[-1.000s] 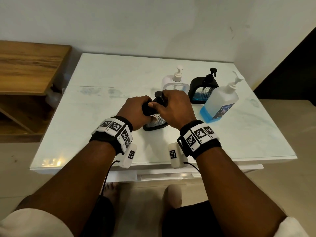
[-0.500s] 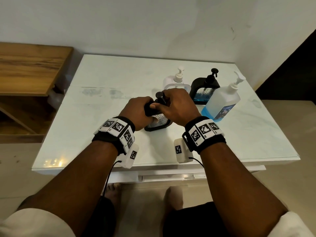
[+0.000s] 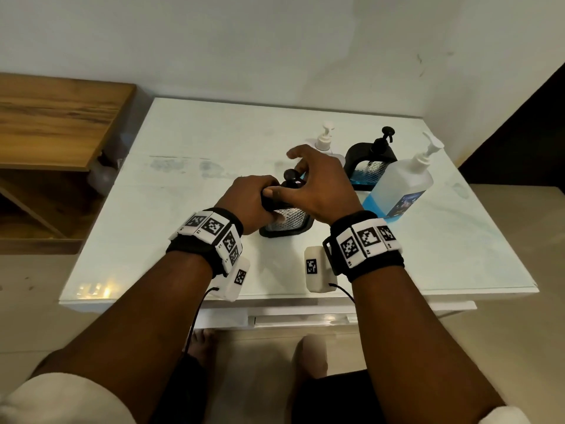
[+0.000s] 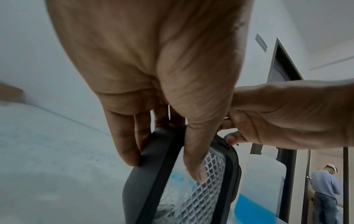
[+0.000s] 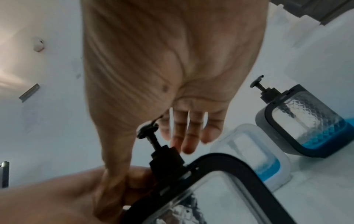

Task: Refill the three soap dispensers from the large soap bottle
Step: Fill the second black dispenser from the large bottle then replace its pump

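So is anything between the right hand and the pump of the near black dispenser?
Nothing visible. The right hand arches over the pump with fingers spread, thumb beside its collar. The left hand grips only the near black dispenser by its shoulder.

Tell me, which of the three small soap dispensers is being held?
The nearest black-framed dispenser, at the table's front. The left hand grips its top, the right hand is at its pump. The second black dispenser and the white dispenser stand untouched behind.
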The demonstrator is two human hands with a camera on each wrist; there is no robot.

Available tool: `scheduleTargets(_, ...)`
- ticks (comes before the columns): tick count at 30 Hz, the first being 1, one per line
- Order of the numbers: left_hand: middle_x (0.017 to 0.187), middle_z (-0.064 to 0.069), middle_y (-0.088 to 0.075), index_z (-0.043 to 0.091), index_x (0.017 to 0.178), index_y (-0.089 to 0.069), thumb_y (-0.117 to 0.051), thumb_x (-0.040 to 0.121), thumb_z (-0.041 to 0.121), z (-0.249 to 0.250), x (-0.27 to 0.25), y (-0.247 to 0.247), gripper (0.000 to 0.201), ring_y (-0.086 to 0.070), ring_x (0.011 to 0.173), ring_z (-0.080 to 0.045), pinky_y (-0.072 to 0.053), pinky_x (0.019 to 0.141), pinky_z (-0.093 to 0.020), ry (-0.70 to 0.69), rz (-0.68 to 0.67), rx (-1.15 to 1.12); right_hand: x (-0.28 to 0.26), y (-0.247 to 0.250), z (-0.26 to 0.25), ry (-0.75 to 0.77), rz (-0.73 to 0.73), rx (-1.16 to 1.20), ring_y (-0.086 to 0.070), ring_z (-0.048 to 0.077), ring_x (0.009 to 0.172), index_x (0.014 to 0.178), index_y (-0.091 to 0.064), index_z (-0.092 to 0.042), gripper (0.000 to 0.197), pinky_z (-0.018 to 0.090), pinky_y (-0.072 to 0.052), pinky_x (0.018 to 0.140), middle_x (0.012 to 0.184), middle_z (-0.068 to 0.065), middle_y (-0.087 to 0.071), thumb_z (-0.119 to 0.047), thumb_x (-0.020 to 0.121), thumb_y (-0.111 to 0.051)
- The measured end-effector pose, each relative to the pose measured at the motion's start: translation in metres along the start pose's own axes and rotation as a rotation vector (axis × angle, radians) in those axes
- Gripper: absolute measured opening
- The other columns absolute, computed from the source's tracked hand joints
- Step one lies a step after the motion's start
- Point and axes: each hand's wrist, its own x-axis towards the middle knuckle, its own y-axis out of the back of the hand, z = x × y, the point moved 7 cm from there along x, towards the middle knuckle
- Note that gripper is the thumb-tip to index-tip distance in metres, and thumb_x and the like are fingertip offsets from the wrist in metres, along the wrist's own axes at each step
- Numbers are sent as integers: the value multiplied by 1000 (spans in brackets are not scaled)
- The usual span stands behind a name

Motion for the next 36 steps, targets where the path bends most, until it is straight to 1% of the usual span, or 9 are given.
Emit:
scheduleTargets(3,93,-1,-67,12,109,-68,-87,72,16,0,0,1,42,-59,88,-22,-46,77,-31,1,2,-2,4,-2,-2,-48,41,-174,-63,10,80,89,-65,-23,42,25,-51,71,73,-19,-56,-53,70,-87)
scheduleTargets(5,94,-1,-67,11,110,-68,-87,72,17,1,1,1,43,-57,87,-21,-46,78,-31,-2,1,-4,5,-4,-1,-41,28,-190,-61,8,74,81,-64,-21,36,20,-48,67,70,-18,-55,-47,72,-87)
scheduleTargets(12,98,-4,-70,11,110,-68,-87,72,17,0,1,0,43,-58,87,-22,-48,77,-31,6,-5,4,7,-4,-3,26,-24,-188,-57,7,72,80,-64,-20,31,13,-38,63,71,-14,-58,-42,79,-86)
scheduleTargets(21,101,-6,-69,11,112,-68,-88,71,17,4,-2,0,46,-61,94,-26,-50,82,-35,16,-20,-7,3,-2,-12,119,-158,-222,-66,19,88,98,-75,-13,25,40,-57,84,90,2,-71,-30,83,-83)
scheduleTargets(24,100,-4,-69,12,114,-68,-88,71,18,3,-2,1,48,-61,96,-26,-49,81,-33,25,-15,-9,4,-1,-13,135,-200,-190,-65,17,90,103,-75,-14,23,39,-57,87,93,-1,-70,-22,83,-82)
scheduleTargets(29,99,-7,-69,10,111,-68,-88,72,18,4,-1,0,45,-61,93,-26,-52,83,-38,38,-19,5,2,-3,-10,73,-173,-107,-63,13,94,128,-63,-15,55,33,-56,90,96,-8,-63,-25,79,-85)
scheduleTargets(31,96,-4,-69,10,110,-68,-87,72,17,3,-1,1,43,-61,92,-25,-50,79,-34,35,-20,6,5,-2,-3,-25,-87,-106,-66,12,91,120,-63,-17,64,31,-56,84,93,-11,-67,-41,68,-91)
scheduleTargets(33,92,0,-65,12,109,-69,-87,72,16,3,-1,1,42,-59,89,-22,-42,74,-28,31,-17,4,7,0,0,-81,1,-234,-68,14,86,98,-65,-18,56,34,-57,78,90,-8,-71,-55,63,-88)
scheduleTargets(36,94,2,-63,13,113,-68,-87,73,17,4,-1,1,44,-54,88,-17,-39,76,-25,20,-11,20,8,-2,-5,-100,39,-344,-64,20,83,84,-61,-17,45,30,-48,69,87,-2,-69,-53,71,-84)
